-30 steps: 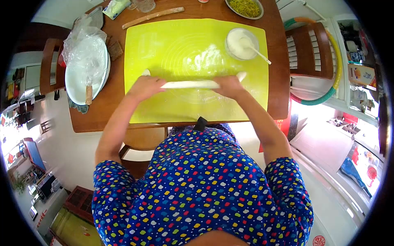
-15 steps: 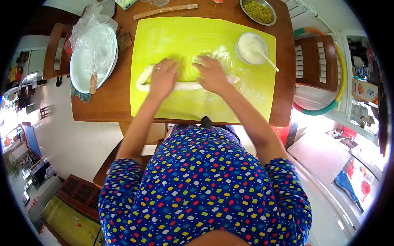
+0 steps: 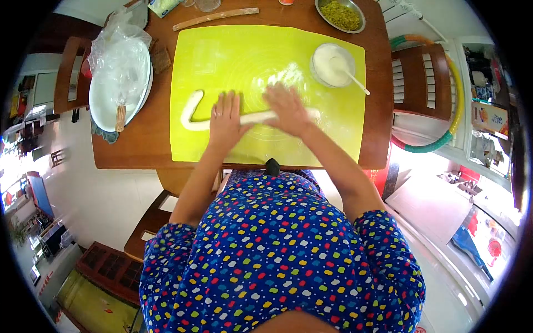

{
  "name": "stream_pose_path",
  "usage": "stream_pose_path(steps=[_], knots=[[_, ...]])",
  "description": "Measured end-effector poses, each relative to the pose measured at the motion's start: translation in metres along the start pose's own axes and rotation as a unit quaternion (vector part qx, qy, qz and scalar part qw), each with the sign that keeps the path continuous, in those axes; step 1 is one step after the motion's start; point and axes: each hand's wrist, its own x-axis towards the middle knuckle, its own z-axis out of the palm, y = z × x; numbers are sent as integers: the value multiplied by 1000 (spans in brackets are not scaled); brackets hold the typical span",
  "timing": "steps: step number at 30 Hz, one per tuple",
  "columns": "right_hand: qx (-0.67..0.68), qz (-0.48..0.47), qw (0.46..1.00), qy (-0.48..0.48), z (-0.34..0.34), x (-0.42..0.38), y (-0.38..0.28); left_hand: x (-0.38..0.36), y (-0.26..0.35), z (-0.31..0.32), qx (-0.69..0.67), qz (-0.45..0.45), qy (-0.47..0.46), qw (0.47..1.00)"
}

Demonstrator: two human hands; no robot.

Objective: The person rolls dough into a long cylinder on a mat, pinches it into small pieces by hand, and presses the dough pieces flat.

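A long white rope of dough (image 3: 257,117) lies across the yellow-green mat (image 3: 222,55), its left end bent upward in a hook. My left hand (image 3: 225,121) rests flat over the dough left of its middle, fingers stretched out and pointing away from me. Over the right part lies my right hand (image 3: 287,111), open and slightly blurred, with its fingers spread. The dough under both palms is hidden. White flour (image 3: 291,75) is scattered on the mat just beyond my right hand.
A bowl of flour (image 3: 332,65) with a spoon stands at the mat's right. Beyond the mat lie a rolling pin (image 3: 216,19) and a metal bowl of chopped green filling (image 3: 341,15). A white basin (image 3: 102,105) with plastic wrap sits at the left.
My left hand has shifted slightly right and toward me, my right hand slightly forward with fingers more spread. The dough's hooked left end has opened out. The whole view has moved a little.
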Motion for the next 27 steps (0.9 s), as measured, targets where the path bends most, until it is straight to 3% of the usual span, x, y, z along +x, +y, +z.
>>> stream_pose_path(steps=[2,4,6,7,8,12,14,15,17,18,20,21,23,24,26,27], knots=[[-19,13,1000,-16,-11,-3,25,2,-7,-4,4,-33,45,998],[-6,22,1000,-13,-10,-31,42,-20,-32,6,-32,46,12,998],[10,33,999,-15,-5,-49,55,-47,-58,17,-50,60,48,996],[30,66,997,36,-1,-58,57,-61,-64,15,-30,44,32,998],[51,100,990,85,-1,-64,54,-70,-64,10,-9,27,14,999],[128,61,985,97,-9,-47,34,-57,-43,-10,5,-18,19,1000],[213,154,964,38,-32,-38,16,-34,-9,-22,-29,-19,60,998],[212,150,965,37,-43,-34,9,-26,2,-17,-29,-23,62,997],[235,195,952,33,-59,-27,2,-9,16,-3,-155,-9,18,988],[232,193,953,32,-61,-25,3,-4,16,6,-157,-11,21,987],[30,156,987,4,-62,-20,6,1,17,22,-125,0,-5,992],[29,154,988,6,-57,-16,1,6,18,21,-124,-1,-2,992],[49,58,997,27,-29,-3,-25,11,21,18,-231,-54,-107,966],[36,34,999,-3,-10,5,-39,11,21,16,-229,-53,-107,966],[116,71,991,-3,8,20,-59,10,22,12,-205,-95,-168,959],[118,72,990,-1,0,22,-59,2,15,3,-228,-91,-124,961]])
